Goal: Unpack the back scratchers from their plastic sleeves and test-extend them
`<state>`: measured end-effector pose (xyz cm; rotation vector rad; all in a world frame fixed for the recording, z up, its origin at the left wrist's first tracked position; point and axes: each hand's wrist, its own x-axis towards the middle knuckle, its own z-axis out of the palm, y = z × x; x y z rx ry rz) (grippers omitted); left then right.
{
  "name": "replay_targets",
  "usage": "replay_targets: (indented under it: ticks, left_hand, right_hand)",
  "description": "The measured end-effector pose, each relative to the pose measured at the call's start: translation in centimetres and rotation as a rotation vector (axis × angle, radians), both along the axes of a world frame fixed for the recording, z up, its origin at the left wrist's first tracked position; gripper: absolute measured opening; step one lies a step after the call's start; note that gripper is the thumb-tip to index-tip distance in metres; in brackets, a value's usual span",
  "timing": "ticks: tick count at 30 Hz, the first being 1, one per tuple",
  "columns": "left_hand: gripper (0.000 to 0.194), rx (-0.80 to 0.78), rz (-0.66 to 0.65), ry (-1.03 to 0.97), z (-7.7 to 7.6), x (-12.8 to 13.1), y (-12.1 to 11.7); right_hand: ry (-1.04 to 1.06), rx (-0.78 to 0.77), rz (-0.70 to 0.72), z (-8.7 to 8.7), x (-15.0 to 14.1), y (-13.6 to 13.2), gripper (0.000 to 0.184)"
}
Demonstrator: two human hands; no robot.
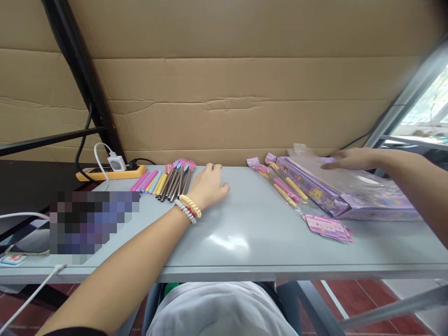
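Observation:
My left hand [209, 186] rests palm down on the grey table, thumb out to the side and fingers apart, with nothing visible in it. Just left of it lie several metallic pen barrels [171, 184] with pink and blue toppers. Beyond these is a row of pink, purple, blue and yellow tubes [150, 181]. My right hand [353, 159] reaches over clear plastic bags [315, 165] on a purple printed box [311, 186]; its fingers are stretched out over the plastic. Left of the box lie pens in clear packets [285, 184]. Pink printed cards [327, 227] lie in front of it.
An orange power strip [136, 172] with a white charger [116, 162] sits at the back left. A pixelated patch hides something at the table's left. White cables run over the left edge. A cardboard wall [224, 126] stands behind, between a black frame post [75, 60] and a grey one.

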<state>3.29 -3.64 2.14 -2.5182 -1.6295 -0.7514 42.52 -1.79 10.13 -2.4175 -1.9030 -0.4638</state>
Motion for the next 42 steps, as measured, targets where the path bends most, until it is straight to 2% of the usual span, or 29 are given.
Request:
replay_targets:
  ticks: [2,3,5,7,9,12,15,17,20,26,29,32,36,39,42]
  left_hand:
    - [0.047,-0.028,-0.013,0.041,-0.1,0.0,0.1]
    - [0.045,-0.048,-0.018,0.066,-0.2,-0.1,0.1]
    - [0.043,-0.087,-0.03,0.117,-0.3,-0.2,0.3]
    - [0.041,-0.112,-0.043,0.158,-0.5,-0.3,0.4]
    - [0.041,-0.128,-0.059,0.187,-0.7,-0.5,0.6]
    - [0.043,-0.152,-0.087,0.229,-0.9,-0.6,0.9]
    - [0.041,-0.176,-0.126,0.282,-1.1,-0.8,1.1]
    - [0.037,-0.186,-0.157,0.314,-1.0,-0.8,1.1]
    - [0.034,-0.199,-0.169,0.317,-1.0,-0.8,1.0]
    - [0.037,-0.16,-0.107,0.262,-0.8,-0.8,1.1]
    - [0.032,-0.068,0.021,0.182,-0.3,-1.6,1.9]
    - [0.03,0.026,0.229,0.098,0.4,-3.5,3.1]
    - [0.03,0.028,0.455,0.029,1.0,-7.0,5.0]
    - [0.03,-0.033,0.514,0.01,1.0,-8.6,5.8]
    - [0.032,-0.099,0.535,0.0,0.8,-9.0,6.0]
  right_hand:
    - [0.002,-0.108,-0.012,0.7,-2.6,0.1,0.067]
    - [0.005,-0.132,0.044,0.9,-4.1,0.1,0.072]
    - [0.001,-0.132,0.229,1.1,-7.7,0.0,0.075]
    - [0.042,-0.137,0.458,0.6,-11.5,-0.4,0.067]
    - [0.128,-0.116,0.64,-0.4,-15.2,-0.8,0.064]
    - [0.196,-0.098,0.837,-2.8,-19.9,-1.5,0.065]
    - [0.221,-0.06,1.024,-5.6,-22.8,-1.6,0.05]
    - [0.267,-0.047,1.089,-7.2,-23.4,-1.3,0.045]
    - [0.344,-0.02,1.079,-8.7,-22.9,-0.7,0.048]
    - [0.416,-0.019,1.004,-9.3,-21.2,-0.6,0.051]
    - [0.417,-0.045,0.97,-9.4,-21.2,-0.6,0.048]
    - [0.389,-0.091,0.956,-9.4,-21.6,-0.7,0.046]
    - [0.355,-0.133,0.976,-9.5,-21.8,-0.9,0.048]
    - [0.353,-0.134,0.976,-9.4,-21.7,-0.9,0.046]
    - [0.351,-0.139,0.96,-9.4,-21.5,-0.9,0.042]
